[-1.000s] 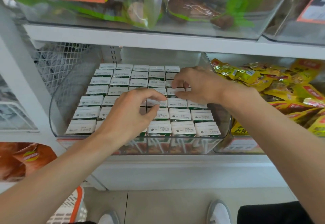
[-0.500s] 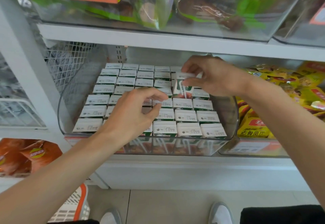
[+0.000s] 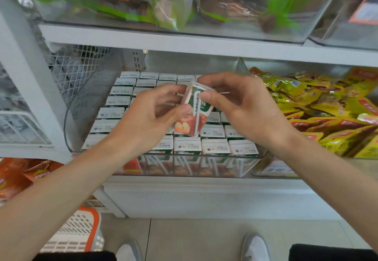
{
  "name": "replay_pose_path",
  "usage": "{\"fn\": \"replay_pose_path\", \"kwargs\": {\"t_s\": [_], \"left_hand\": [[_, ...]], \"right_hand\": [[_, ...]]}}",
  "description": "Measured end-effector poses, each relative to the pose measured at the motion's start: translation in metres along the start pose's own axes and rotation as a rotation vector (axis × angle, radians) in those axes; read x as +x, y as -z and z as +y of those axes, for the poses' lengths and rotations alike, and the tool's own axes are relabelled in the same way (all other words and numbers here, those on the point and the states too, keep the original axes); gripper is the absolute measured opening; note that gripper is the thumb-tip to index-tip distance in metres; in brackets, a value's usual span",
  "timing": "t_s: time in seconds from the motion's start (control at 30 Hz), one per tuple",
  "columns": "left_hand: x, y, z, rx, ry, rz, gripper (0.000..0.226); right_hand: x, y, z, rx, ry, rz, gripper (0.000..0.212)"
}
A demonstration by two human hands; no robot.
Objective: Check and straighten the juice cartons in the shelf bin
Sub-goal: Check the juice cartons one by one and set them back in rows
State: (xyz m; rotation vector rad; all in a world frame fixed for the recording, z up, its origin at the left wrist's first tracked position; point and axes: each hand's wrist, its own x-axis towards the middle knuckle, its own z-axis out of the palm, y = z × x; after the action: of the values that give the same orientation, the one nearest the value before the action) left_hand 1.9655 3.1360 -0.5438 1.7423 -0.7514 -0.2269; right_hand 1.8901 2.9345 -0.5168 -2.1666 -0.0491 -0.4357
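White shop shelving fills the wall in front of the person, with a wire mesh panel (image 3: 69, 70) at the far left and an orange-rimmed basket (image 3: 81, 232) down on the floor below it. On the middle shelf sits the clear shelf bin (image 3: 78, 105), packed with juice cartons (image 3: 110, 113) standing in rows, their white tops and date stamps facing up. From where I stand, the rows on the left and along the front look square and even.

The left hand (image 3: 147, 123) is up over the middle of the bin, thumb and fingers curled to pinch the lower left edge of one carton (image 3: 193, 115). That carton is in the air above the rows, tilted, its apple picture and straw turned toward the person. The right hand (image 3: 247, 111) holds its upper part, thumb pressed on the front and fingers wrapped behind. Just to the right of the bin, yellow snack packets (image 3: 327, 105) lie heaped.

I'd judge the job partway done. One carton is out for checking and has yet to go back upright into its slot, which the hands hide. Whether the rows beneath them need squaring I cannot tell.
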Motion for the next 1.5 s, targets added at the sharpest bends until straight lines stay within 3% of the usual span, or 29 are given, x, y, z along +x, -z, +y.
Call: {"fn": "replay_pose_path", "kwargs": {"t_s": [0.13, 0.4, 0.63, 0.8, 0.93, 1.1, 1.3, 1.5], "left_hand": [[-0.006, 0.004, 0.000, -0.175, 0.135, 0.001, 0.027], [-0.010, 0.005, 0.001, -0.341, 0.242, -0.037, 0.028], [-0.010, 0.009, -0.004, -0.333, 0.233, -0.052, 0.029], [-0.011, 0.010, -0.004, -0.307, 0.190, -0.067, 0.046], [-0.013, 0.006, -0.002, -0.223, 0.163, -0.161, 0.046], [-0.013, 0.004, 0.000, -0.294, 0.176, -0.169, 0.034], [-0.012, 0.008, -0.001, -0.365, 0.241, -0.165, 0.042], [-0.011, 0.010, -0.005, -0.275, 0.248, -0.064, 0.043]], "right_hand": [[-0.016, -0.007, 0.000, 0.186, -0.134, 0.086, 0.038], [-0.028, -0.018, 0.006, 0.345, -0.286, 0.138, 0.018], [-0.031, -0.020, 0.006, 0.467, -0.342, 0.176, 0.008], [-0.031, -0.021, 0.006, 0.596, -0.414, 0.117, 0.017], [-0.030, -0.023, 0.002, 0.640, -0.393, -0.059, 0.032], [-0.028, -0.020, 0.004, 0.650, -0.370, -0.061, 0.049], [-0.031, -0.021, 0.007, 0.620, -0.338, -0.010, 0.025], [-0.031, -0.020, 0.006, 0.604, -0.358, 0.088, 0.025]]}}
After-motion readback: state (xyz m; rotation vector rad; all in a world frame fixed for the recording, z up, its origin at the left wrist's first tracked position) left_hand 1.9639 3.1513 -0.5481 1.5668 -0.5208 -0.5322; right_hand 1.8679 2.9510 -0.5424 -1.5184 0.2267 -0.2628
